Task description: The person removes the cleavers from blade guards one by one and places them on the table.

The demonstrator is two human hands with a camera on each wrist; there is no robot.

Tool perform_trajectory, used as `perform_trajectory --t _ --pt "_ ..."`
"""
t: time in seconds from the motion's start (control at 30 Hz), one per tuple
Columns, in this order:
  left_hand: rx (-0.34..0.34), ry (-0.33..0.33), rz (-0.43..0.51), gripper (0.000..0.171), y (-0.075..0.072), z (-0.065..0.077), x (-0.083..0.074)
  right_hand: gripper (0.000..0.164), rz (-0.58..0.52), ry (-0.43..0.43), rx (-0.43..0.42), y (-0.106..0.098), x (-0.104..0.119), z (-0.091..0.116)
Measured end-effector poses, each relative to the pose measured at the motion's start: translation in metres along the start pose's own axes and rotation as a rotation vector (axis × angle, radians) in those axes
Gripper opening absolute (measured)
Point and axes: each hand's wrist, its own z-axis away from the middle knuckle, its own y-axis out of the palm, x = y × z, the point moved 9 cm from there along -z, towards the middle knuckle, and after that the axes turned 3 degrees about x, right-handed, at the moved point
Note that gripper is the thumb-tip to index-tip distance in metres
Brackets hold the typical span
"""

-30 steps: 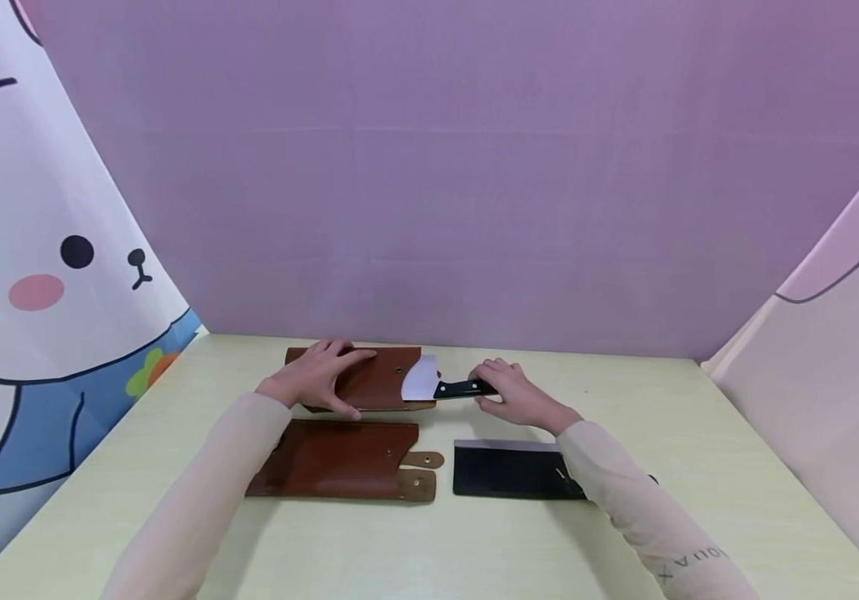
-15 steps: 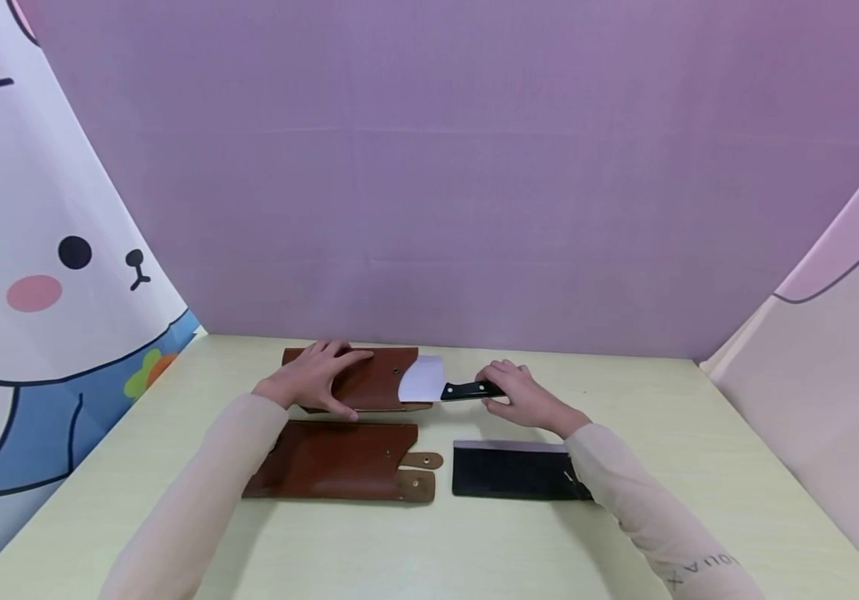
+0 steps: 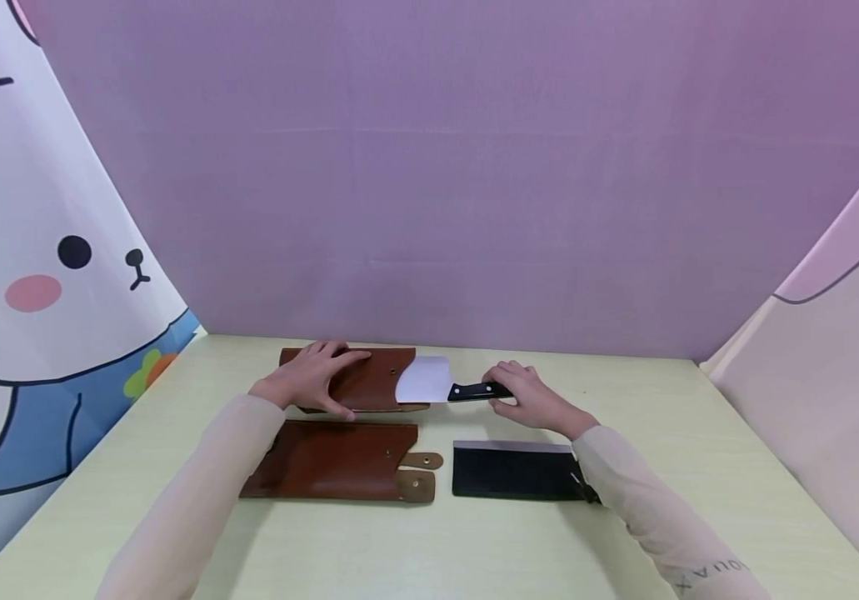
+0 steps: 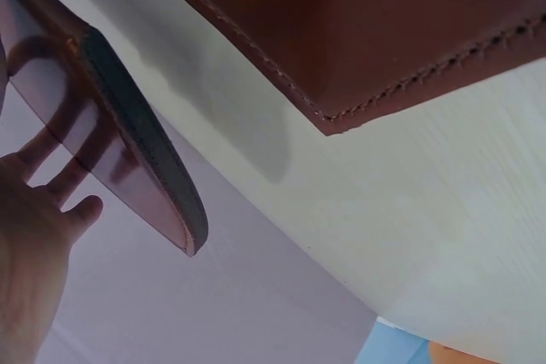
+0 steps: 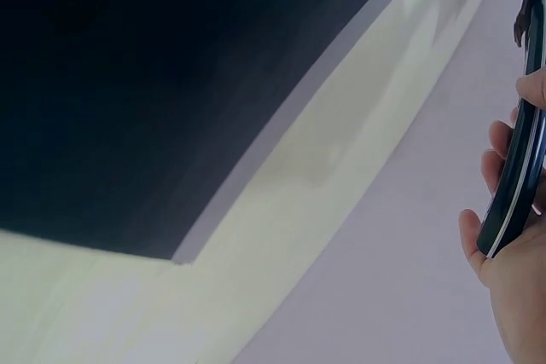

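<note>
My left hand [image 3: 314, 377] grips a brown leather knife sheath [image 3: 380, 377] at the back of the table, thumb on its near edge and fingers across the top. In the left wrist view this sheath [image 4: 128, 147] is tilted off the table, fingertips against its face. With my right hand [image 3: 530, 397] I hold the black riveted handle of a cleaver [image 3: 426, 380]. Part of its pale blade shows outside the sheath's right mouth; the rest is hidden inside. In the right wrist view my fingers curl round the handle [image 5: 520, 155].
Nearer to me lies a second brown leather sheath [image 3: 339, 461], with two snap straps at its right end. A dark-bladed cleaver [image 3: 511, 472] with a light edge lies right of it, its handle partly behind my right sleeve. A purple backdrop [image 3: 429, 183] stands behind the table [image 3: 474, 550].
My right hand has drawn the cleaver to the right, so more of its blade shows outside the sheath. The left hand has shifted slightly left with the sheath.
</note>
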Motion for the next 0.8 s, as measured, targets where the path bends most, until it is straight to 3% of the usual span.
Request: perform_trajectory --t 0.8 --pt "0.02 -0.022 0.0 0.099 0.001 0.004 0.003 0.022 -0.016 -0.001 -0.002 -0.006 -0.012 0.013"
